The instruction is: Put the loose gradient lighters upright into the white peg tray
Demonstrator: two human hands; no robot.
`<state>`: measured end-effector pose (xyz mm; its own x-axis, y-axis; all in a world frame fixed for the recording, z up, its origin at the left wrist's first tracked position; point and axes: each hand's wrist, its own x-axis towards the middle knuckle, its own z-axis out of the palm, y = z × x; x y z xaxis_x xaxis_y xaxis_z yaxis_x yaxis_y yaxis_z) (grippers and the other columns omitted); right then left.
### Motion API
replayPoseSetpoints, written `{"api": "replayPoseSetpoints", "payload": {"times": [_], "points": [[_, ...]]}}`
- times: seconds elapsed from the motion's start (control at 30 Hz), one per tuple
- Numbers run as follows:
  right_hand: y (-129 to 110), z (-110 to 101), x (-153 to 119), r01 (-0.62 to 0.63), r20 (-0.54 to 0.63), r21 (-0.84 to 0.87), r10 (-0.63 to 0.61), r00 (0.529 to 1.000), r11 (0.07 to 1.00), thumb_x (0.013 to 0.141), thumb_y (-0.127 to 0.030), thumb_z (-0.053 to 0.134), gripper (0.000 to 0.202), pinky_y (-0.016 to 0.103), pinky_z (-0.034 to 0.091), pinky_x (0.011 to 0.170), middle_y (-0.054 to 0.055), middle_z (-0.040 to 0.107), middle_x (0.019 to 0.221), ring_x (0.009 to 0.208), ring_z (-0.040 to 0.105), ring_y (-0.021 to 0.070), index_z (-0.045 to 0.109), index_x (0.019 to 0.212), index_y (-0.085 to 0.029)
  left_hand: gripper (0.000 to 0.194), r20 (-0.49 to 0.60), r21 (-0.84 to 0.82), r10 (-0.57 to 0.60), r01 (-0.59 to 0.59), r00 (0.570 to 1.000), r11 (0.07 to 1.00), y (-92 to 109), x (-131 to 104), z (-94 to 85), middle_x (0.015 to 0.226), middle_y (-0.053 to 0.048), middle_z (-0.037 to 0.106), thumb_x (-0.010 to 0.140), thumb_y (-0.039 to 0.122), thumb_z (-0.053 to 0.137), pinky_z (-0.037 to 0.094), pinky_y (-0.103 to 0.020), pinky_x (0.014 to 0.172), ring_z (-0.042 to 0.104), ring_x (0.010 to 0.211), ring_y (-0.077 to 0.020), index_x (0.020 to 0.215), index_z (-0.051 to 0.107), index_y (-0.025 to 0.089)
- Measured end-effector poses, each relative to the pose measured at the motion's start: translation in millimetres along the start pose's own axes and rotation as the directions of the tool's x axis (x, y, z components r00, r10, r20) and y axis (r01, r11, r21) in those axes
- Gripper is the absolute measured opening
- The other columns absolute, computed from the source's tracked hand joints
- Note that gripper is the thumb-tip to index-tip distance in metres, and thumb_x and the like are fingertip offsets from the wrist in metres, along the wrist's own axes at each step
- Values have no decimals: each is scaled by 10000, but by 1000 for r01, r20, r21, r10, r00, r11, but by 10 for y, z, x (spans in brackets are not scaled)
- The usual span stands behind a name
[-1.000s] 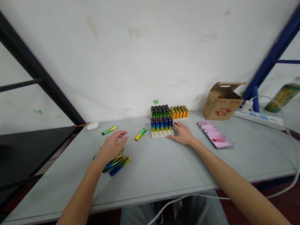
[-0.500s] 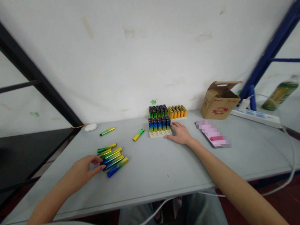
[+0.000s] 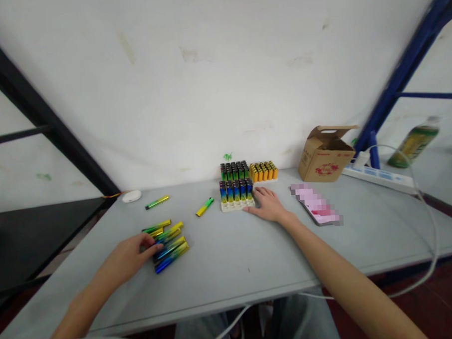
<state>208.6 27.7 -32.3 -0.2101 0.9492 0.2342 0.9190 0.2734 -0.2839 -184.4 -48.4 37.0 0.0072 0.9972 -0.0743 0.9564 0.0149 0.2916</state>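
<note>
On the left of the grey table lies a loose pile of blue, green and yellow lighters (image 3: 171,248). My left hand (image 3: 139,250) is at the pile's left end, thumb and fingertips closed on one of the blue-and-yellow lighters. Near the middle, a white rack (image 3: 238,206) holds several blue lighters (image 3: 236,190) upright, its front holes bare. My right hand (image 3: 267,203) rests at the rack's right side, fingers apart, thumb at its front corner. Behind stand several green-and-black lighters (image 3: 234,170) and a block of yellow ones (image 3: 263,172).
Two single lighters lie apart, one at the back left (image 3: 157,202), one left of the rack (image 3: 205,207). A white case (image 3: 132,196), a phone (image 3: 315,204), an open carton (image 3: 325,160), a power strip (image 3: 379,179) and a bottle (image 3: 414,142) stand around. A white cable crosses the front.
My left hand has moved slightly right, further over the pile, and its fingertips have closed in on a lighter. The whole view has shifted a little; my right hand stays by the rack.
</note>
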Motion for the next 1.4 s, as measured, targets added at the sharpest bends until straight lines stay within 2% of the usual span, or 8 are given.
{"api": "replayPoseSetpoints", "payload": {"times": [0.13,0.23,0.4,0.57,0.63,0.83,1.1,1.4], "points": [[-17,-12,-5,0,-5,4,0,1000,1000,780,-732,454,822,464,276,1084,190,421,1424,1329,353,340,479,1327,-119,303,-195,-60,-29,17,980,998,79,-13,-76,667,13,674,673,512,578,423,-271,632,607,648,-197,745,620,221],[-25,-14,-11,5,-22,21,-4,1000,1000,773,-722,478,815,479,284,1077,191,437,1411,1317,365,355,488,1312,-111,347,-421,-178,-81,5,904,984,273,30,-114,755,6,690,663,514,609,443,-278,615,563,558,-154,841,642,219],[-25,-11,7,-33,-107,192,54,993,981,884,-609,381,725,476,323,1060,217,474,1371,1283,427,334,392,1369,-71,448,-628,-512,-76,-338,775,789,788,395,-29,854,-50,690,651,476,662,507,-296,705,632,747,-176,980,642,173],[-137,-83,-5,122,-397,342,25,918,932,943,-448,352,529,451,342,1070,189,487,1346,1271,439,272,417,1345,-111,493,-385,-889,-100,-340,917,307,1222,841,349,868,-86,709,607,519,720,526,-338,767,641,781,-179,885,686,114],[-246,-141,-49,257,-503,318,-68,862,913,940,-375,391,398,443,370,1048,144,562,1249,1200,490,251,515,1249,-158,495,-317,-929,-37,-303,948,211,1344,866,497,871,-87,717,599,528,740,522,-326,758,639,780,-174,876,705,120],[-583,-265,-214,478,-662,228,-225,715,848,882,-247,505,172,459,422,973,79,654,1013,1100,538,252,652,967,-224,421,-277,-920,222,-324,935,219,1480,623,668,919,-81,730,653,473,749,496,-316,805,634,829,-188,920,747,147],[-708,-157,-257,508,-451,452,-303,839,733,845,-254,598,170,293,521,694,48,683,847,732,612,156,647,999,-203,299,-306,-910,323,-375,895,176,1486,549,721,917,-64,698,693,387,740,489,-308,848,618,903,-189,893,750,165],[-713,-200,-252,502,-608,407,-184,772,763,846,-228,592,172,283,518,656,55,672,817,718,617,158,687,988,-211,267,-333,-800,396,-479,856,362,1420,652,750,992,-94,683,751,379,673,500,-318,819,610,951,-208,891,717,157]]}}
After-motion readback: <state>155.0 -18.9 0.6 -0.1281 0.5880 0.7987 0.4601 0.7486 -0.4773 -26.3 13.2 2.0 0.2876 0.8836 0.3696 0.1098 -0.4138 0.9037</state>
